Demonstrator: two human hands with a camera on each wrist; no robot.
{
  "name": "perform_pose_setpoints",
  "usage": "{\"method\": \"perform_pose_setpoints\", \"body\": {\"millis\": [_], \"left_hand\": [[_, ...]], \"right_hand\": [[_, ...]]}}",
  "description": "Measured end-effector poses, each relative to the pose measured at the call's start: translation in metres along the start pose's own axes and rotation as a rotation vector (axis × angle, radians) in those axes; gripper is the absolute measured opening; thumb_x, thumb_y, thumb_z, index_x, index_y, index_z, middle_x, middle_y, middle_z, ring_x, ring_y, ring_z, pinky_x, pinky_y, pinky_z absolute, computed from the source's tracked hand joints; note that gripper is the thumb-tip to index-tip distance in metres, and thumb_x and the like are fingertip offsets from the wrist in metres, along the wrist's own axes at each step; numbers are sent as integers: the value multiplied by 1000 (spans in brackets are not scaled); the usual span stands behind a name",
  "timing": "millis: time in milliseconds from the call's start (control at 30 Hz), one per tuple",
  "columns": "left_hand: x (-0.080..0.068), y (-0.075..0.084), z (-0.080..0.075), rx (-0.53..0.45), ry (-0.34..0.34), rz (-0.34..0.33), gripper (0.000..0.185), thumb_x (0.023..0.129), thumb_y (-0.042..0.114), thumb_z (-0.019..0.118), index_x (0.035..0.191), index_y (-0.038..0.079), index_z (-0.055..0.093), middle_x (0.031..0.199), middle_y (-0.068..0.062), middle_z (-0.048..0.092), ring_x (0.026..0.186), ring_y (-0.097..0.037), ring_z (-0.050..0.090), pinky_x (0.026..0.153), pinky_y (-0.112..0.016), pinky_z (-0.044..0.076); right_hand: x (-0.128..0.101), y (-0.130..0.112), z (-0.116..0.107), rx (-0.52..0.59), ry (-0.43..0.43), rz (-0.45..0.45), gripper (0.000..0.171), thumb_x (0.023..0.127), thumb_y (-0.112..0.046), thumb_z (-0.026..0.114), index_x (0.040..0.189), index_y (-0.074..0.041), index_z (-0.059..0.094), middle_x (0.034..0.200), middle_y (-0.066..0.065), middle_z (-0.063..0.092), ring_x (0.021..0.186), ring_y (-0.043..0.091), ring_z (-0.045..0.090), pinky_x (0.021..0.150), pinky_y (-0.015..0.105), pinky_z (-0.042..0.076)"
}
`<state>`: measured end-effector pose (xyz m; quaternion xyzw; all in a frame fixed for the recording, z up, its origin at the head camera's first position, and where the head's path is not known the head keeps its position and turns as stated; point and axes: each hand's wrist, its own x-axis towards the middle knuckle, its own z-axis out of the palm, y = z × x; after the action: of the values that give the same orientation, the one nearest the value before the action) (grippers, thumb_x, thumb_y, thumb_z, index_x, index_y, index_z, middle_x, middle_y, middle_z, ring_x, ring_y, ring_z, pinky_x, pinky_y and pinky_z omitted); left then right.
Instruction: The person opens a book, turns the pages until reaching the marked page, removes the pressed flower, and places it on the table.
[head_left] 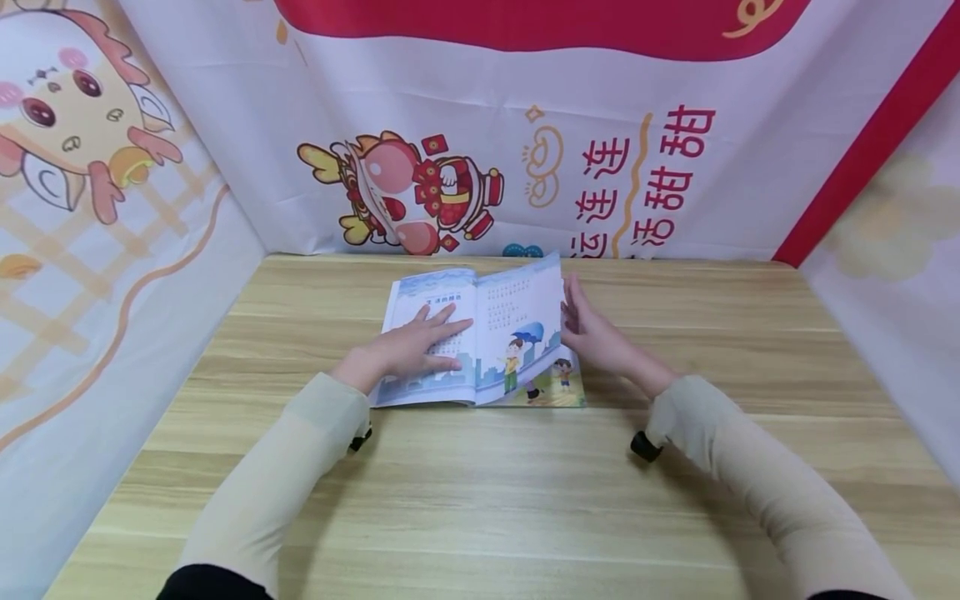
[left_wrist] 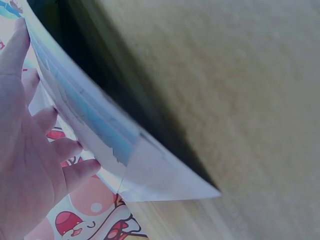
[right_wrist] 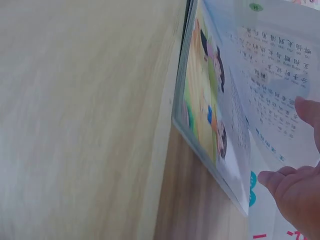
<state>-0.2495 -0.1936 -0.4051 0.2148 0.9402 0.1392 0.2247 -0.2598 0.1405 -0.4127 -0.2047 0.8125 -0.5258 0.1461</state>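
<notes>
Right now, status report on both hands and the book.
Left hand flat on picture book, fingers straight. Right hand lifting right page's edge. Nothing in the way on table.

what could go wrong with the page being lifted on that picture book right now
The right hand lifts a thin page by its edge, so it might crease or tear. The left hand only lies flat on the book, which could slide on the smooth table.

A light wooden desk [head_left: 480,500] stands boxed in by white cloth walls [head_left: 247,125] printed with cartoon figures [head_left: 408,196], red characters [head_left: 660,175] and a red band [head_left: 862,142]. The light is even.
</notes>
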Motion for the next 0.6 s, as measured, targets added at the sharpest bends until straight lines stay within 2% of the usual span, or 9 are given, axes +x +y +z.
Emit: {"method": "perform_pose_setpoints", "body": {"millis": [67, 167, 300, 433, 533, 600], "left_hand": [[0, 1, -1, -13, 1, -3, 79, 95, 68, 56, 162, 48, 19, 171, 10, -6, 155, -35, -13, 118, -70, 9], [-2, 2, -2, -34, 11, 1, 79, 95, 67, 57, 162, 46, 21, 171, 10, -5, 155, -35, -13, 119, -69, 9], [-3, 3, -4, -52, 24, 6, 80, 94, 66, 59, 162, 44, 23, 172, 9, -4, 155, -35, -12, 119, -68, 8], [-4, 3, -4, -71, 29, 17, 79, 95, 64, 60, 162, 43, 24, 172, 7, -4, 155, -36, -12, 119, -69, 8], [-4, 3, -3, -84, 34, 28, 78, 96, 62, 60, 162, 41, 26, 172, 6, -2, 155, -37, -12, 118, -69, 7], [-4, 2, -3, -81, 41, 36, 77, 96, 62, 60, 162, 39, 28, 172, 4, -2, 155, -38, -11, 118, -69, 8]], "right_hand": [[2, -1, 4, 44, -30, -36, 95, 101, 8, 53, 160, -10, -19, 169, 18, -3, 154, 33, 16, 121, 43, 23], [4, -2, 10, 47, -83, -88, 87, 99, 11, 53, 163, -2, -5, 165, 26, 20, 149, 39, 30, 119, 48, 31], [2, -5, 18, -47, -136, -118, 81, 97, 8, 59, 164, -4, 15, 156, 25, 40, 141, 41, 42, 116, 54, 35], [4, -8, 29, -143, -193, -133, 75, 100, 4, 59, 163, -7, 20, 149, 21, 51, 131, 35, 54, 110, 50, 44], [7, -10, 38, -199, -242, -138, 73, 103, 2, 53, 165, -9, 16, 146, 22, 54, 103, 31, 68, 90, 42, 58], [10, -12, 44, -240, -274, -139, 73, 105, 2, 50, 166, -10, 11, 152, 24, 47, 87, 25, 67, 80, 36, 59]]}}
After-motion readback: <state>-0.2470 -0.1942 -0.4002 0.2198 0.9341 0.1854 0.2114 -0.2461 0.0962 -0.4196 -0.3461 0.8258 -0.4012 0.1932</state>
